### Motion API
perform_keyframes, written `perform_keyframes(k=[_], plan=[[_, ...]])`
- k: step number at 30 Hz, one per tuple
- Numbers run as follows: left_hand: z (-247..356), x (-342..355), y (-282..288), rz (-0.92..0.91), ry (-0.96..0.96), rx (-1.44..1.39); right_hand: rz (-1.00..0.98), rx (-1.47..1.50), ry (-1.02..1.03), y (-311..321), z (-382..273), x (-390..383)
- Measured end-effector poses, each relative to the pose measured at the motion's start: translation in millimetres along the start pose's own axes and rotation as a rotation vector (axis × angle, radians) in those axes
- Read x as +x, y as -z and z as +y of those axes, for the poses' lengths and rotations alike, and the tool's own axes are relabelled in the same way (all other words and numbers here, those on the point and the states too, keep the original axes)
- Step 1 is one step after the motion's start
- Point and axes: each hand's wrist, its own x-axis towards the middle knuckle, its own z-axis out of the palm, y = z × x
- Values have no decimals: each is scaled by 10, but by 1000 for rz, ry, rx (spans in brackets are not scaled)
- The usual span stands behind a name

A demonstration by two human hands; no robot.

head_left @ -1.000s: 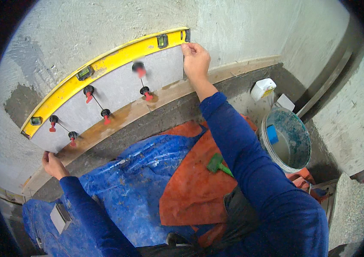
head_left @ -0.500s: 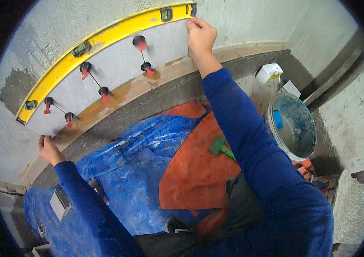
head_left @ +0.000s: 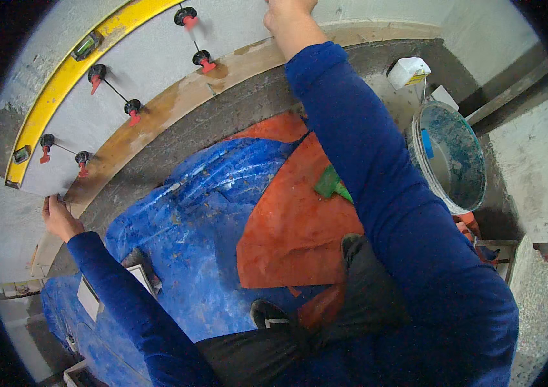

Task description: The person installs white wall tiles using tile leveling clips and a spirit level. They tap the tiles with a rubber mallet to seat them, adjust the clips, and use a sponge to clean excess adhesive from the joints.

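A long light grey tile panel (head_left: 151,61) stands against the wall. Pairs of black suction cups with red levers (head_left: 132,108) sit on it, each pair joined by a thin rod. Along its upper edge lies a yellow spirit level (head_left: 51,90), whose far end is out of the picture. My left hand (head_left: 61,218) is closed at the panel's lower left corner; whatever its fingertips pinch is hidden. My right hand (head_left: 292,18), cut off by the top edge, has its fingers curled near the panel's right end. What it holds does not show.
A tan ledge (head_left: 241,61) runs below the panel. Blue tarp (head_left: 190,258) and orange sheet (head_left: 287,226) cover the floor, with a green tool (head_left: 328,184) on the orange. To the right stand a bucket (head_left: 464,161) and a white jug (head_left: 409,71).
The view has tipped downward, so the level's far end and part of my right hand have left the picture. My hands stay at the panel's two ends.
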Motion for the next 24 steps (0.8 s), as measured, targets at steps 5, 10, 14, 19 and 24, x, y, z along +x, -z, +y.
perform_keyframes(k=[5,10,14,19,24], plan=[[35,-38,-26,59,22,-25,25,-69,4,-21,37,23],[84,-102,-74,88,5,77,66,-199,42,26,12,-7],[165,-107,-2,45,34,-5,-74,-246,116,112,-38,-81],[489,-524,-105,420,-191,233,-139,-429,292,337,-1,-333],[923,-1632,-1074,32,-502,70,-37,-643,500,485,105,-415]])
